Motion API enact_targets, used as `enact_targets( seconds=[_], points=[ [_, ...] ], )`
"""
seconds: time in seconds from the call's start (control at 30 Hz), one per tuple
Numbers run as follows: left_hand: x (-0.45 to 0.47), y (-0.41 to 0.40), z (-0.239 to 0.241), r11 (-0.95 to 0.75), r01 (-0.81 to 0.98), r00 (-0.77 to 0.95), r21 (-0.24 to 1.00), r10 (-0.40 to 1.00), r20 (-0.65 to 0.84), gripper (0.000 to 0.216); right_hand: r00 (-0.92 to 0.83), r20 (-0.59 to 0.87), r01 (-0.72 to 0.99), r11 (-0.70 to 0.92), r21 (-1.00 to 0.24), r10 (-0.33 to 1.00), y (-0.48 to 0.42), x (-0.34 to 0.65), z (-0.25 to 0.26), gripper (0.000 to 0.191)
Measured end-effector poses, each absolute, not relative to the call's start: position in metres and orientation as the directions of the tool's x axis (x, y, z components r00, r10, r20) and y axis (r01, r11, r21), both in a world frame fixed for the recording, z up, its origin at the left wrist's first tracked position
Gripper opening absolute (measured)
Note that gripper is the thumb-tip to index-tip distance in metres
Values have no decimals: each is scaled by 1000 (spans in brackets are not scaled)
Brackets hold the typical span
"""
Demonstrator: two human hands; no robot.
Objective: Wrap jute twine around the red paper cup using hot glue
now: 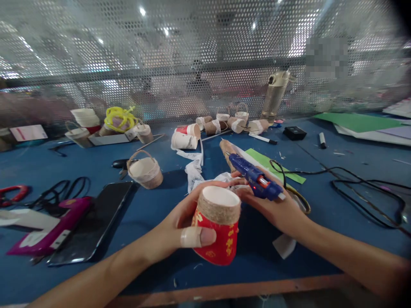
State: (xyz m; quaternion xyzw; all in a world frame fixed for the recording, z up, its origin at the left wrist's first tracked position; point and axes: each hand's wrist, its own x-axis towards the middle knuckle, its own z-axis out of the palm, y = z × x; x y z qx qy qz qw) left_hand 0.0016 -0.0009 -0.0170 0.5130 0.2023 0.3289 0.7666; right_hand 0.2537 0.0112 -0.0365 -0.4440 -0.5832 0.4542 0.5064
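Observation:
My left hand (180, 226) is wrapped round a red paper cup (218, 239) with yellow print. Its upper band is wound with brown twine, and its white inside faces up. A plaster covers my left thumb. My right hand (272, 205) grips a blue hot glue gun (255, 182) whose nozzle end points away toward the far left, just right of the cup's rim. The gun's black cord (353, 184) trails off to the right over the blue table (321, 239).
A twine-wrapped basket cup (145, 171) stands to the left, with a phone (96, 218), a magenta tool (51, 231) and scissors (64, 190) beyond it. Several wrapped cups (224, 124), a marker (263, 139), a bottle (276, 96) and green paper (272, 164) lie behind. A perforated metal screen closes the back.

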Motion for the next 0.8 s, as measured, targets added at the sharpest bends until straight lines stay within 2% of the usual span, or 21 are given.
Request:
enact_targets(
  seconds=[0.23, 0.33, 0.43, 0.53, 0.6, 0.67, 0.8],
  points=[
    [4, -16, -8, 344, -381, 753, 858, 654, 72, 83, -49, 137, 42, 139, -989, 989, 19, 252, -44, 42],
    [5, -20, -4, 368, -404, 767, 838, 635, 91, 83, -16, 183, 54, 184, -982, 983, 16, 254, -38, 46],
    [5, -16, -1, 361, -436, 754, 824, 647, 115, 79, 51, 322, 139, 313, -940, 945, 12, 256, -27, 31],
    [6, -9, 0, 284, -485, 663, 827, 736, 136, 69, 71, 397, 239, 371, -897, 915, 7, 259, -19, 17],
    [6, -5, -1, 243, -477, 618, 844, 776, 125, 64, 103, 374, 274, 335, -902, 922, 5, 259, -18, 11],
    [6, -2, -3, 239, -453, 618, 859, 779, 109, 62, 92, 307, 230, 280, -932, 947, 2, 258, -18, 13],
    [9, -1, -7, 263, -425, 598, 866, 800, 51, 60, -76, 259, 97, 265, -959, 963, -6, 255, -17, 15]
  ],
)
